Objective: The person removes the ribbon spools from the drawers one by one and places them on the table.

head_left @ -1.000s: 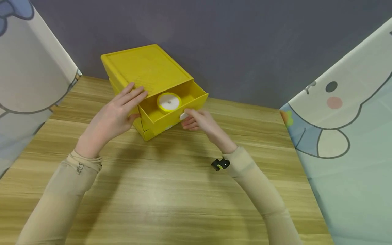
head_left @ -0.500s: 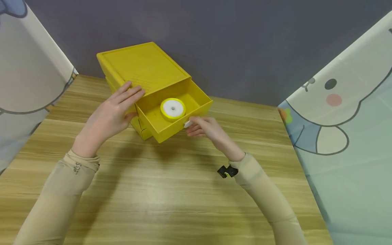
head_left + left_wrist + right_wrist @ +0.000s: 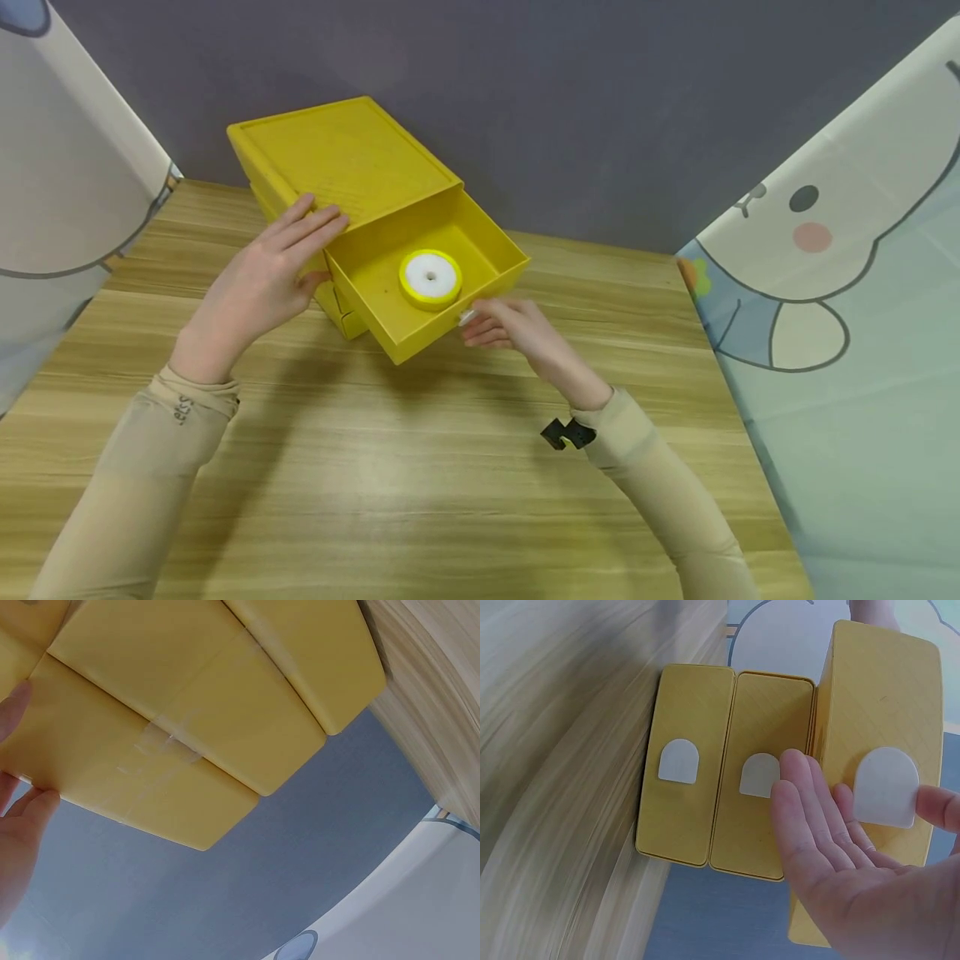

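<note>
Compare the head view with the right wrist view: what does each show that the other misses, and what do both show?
Only the head view shows the yellow-rimmed roll inside the open top drawer, and the left hand resting on the yellow drawer box. Only the right wrist view shows two lower drawer fronts with white tabs. Both show the right hand pinching the top drawer's white tab.

Head view steeply down from above; both wrist views close, low, sharing the yellow drawer unit (image 3: 352, 167)
</note>
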Available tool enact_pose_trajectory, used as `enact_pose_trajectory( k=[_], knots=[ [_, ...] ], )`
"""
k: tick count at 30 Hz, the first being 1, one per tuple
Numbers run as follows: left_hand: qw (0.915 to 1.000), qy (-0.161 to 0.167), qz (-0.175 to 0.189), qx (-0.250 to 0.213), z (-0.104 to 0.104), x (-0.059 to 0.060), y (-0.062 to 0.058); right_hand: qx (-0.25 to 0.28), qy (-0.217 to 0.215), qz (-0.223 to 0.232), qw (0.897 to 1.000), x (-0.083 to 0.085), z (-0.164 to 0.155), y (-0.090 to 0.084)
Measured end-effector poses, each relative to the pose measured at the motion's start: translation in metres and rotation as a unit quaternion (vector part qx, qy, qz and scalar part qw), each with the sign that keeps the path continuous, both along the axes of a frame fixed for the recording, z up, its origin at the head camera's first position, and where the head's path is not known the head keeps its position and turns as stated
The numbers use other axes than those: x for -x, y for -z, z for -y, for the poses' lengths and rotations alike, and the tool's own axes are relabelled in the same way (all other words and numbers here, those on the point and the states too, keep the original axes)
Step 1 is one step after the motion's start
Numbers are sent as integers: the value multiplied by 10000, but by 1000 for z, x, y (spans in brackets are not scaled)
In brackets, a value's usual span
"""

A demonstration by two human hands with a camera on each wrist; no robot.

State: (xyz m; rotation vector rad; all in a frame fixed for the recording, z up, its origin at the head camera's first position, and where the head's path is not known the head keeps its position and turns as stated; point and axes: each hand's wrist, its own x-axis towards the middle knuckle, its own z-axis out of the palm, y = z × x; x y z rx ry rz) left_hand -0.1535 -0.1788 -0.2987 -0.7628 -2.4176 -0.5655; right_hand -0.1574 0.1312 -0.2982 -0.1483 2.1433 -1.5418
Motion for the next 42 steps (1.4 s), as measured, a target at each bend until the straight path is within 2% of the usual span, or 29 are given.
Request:
enact_pose_trajectory(
  k=[11, 15, 19, 22, 28, 32, 37, 40, 42],
  knots=[
    [10000, 0, -54, -5, 0, 0, 0, -54, -85, -9, 9999, -5, -8, 1],
    [10000, 16, -71, -34, 0, 1, 1, -430, -392, -69, 9983, -4, -15, -6],
    [9999, 51, -88, -41, 0, 2, 2, -1065, -724, -247, 9914, -2, -26, -22],
    [9999, 56, -86, -52, 0, 1, 3, -1629, -939, -480, 9810, -1, -33, -38],
    [9999, 60, -85, -96, 1, 1, 3, -2591, -1359, -995, 9510, 1, -37, -75],
    [9999, 71, -93, -119, -1, 2, 4, -2842, -1608, -1326, 9358, 5, -31, -94],
    [9998, 84, -94, -151, -2, 3, 7, -3150, -2016, -1724, 9113, 11, -19, -113],
    [9998, 63, -95, -152, -1, 3, 8, -3263, -2180, -1748, 9030, 17, -9, -122],
    [9998, 52, -101, -145, -1, 3, 8, -3303, -2248, -1659, 9016, 21, -2, -128]
  ],
)
